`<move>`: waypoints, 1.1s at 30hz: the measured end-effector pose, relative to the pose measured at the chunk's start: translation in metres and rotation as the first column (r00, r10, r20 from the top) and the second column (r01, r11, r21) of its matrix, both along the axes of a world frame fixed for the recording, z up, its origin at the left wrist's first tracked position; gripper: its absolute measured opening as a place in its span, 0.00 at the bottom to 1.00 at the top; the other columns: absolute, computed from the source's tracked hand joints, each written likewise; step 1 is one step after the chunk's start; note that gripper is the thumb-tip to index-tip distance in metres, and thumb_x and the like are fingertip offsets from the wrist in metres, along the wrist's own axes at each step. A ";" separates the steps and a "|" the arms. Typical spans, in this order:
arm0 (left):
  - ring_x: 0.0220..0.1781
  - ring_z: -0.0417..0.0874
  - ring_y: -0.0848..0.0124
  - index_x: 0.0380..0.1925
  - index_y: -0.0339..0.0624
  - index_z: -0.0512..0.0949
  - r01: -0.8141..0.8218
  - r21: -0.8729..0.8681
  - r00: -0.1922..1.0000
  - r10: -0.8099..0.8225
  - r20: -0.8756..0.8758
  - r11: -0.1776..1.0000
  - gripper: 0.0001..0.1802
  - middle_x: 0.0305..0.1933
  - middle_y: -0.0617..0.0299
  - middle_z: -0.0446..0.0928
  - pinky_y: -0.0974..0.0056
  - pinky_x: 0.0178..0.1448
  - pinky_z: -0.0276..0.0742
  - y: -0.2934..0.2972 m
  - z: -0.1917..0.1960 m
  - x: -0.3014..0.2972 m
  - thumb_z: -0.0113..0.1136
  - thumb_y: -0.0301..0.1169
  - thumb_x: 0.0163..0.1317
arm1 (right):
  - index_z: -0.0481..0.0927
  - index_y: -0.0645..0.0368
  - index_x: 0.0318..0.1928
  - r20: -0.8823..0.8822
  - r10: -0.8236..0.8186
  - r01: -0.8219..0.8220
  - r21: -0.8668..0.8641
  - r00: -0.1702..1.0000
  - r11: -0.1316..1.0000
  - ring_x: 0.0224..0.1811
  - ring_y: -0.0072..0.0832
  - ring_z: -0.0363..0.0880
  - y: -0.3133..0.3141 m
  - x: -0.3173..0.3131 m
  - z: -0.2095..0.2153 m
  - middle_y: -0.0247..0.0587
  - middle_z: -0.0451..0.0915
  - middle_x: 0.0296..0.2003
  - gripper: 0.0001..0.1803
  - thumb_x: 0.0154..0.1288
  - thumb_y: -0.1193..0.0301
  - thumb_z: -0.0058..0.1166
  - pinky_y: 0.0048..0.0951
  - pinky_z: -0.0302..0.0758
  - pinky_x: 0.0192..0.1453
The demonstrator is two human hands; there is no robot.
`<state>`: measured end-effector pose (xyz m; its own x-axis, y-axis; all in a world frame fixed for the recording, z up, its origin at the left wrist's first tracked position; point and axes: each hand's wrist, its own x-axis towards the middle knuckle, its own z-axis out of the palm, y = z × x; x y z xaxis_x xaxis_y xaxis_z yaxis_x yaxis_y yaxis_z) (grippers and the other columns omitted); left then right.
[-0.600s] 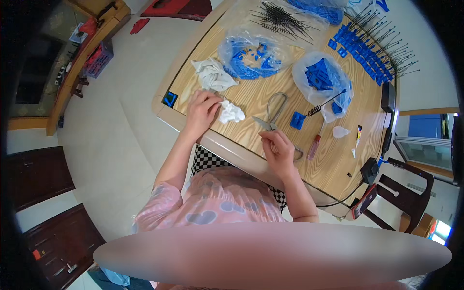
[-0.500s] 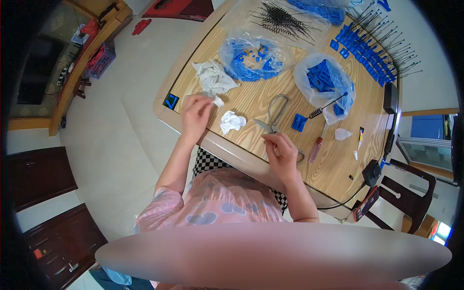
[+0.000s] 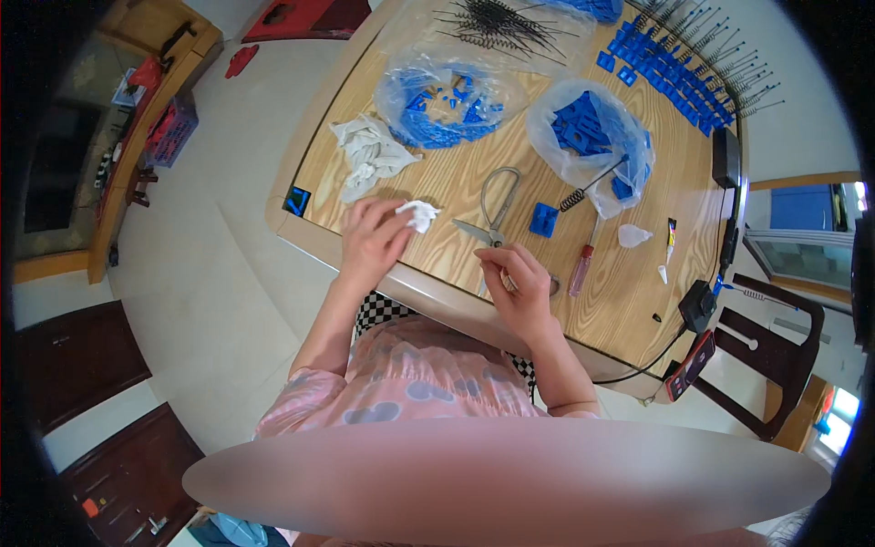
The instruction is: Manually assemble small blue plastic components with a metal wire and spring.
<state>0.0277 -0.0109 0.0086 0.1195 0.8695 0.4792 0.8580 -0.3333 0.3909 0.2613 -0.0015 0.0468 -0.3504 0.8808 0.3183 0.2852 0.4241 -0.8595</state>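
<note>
My left hand is at the table's near edge, its fingers bent and closed round the edge of a crumpled white tissue. Just beyond that hand lies a rumpled whitish cloth. My right hand is held over the handle end of a pair of metal scissors, thumb and forefinger pinched together. Whatever is in the pinch is too small or hidden to make out. To its right are a blue plastic block, a black spiral brush and a screwdriver with a reddish clear handle.
Two clear bags of blue parts stand farther back, behind them a heap of black spiral wires. Blue blocks with upright brushes line the far right. A small tube, black adapter and phone sit rightward.
My left hand has moved from beside the cloth to the crumpled tissue. My right hand keeps its pinch near the scissors. The whole view has shifted slightly.
</note>
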 end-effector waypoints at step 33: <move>0.31 0.75 0.79 0.35 0.33 0.78 0.271 -0.326 0.545 0.135 0.827 0.906 0.07 0.32 0.63 0.78 0.73 0.38 0.71 0.017 0.049 0.055 0.57 0.23 0.56 | 0.73 0.64 0.36 -0.099 -0.128 0.113 -0.150 0.987 0.982 0.30 0.21 0.75 0.010 0.023 -0.008 0.40 0.76 0.29 0.09 0.55 0.77 0.57 0.21 0.71 0.31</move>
<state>0.0828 0.0065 0.0575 -0.0796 0.9962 0.0347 0.0678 -0.0293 0.9973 0.2841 0.0088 0.0387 -0.2096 0.9536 0.2160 0.2296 0.2628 -0.9372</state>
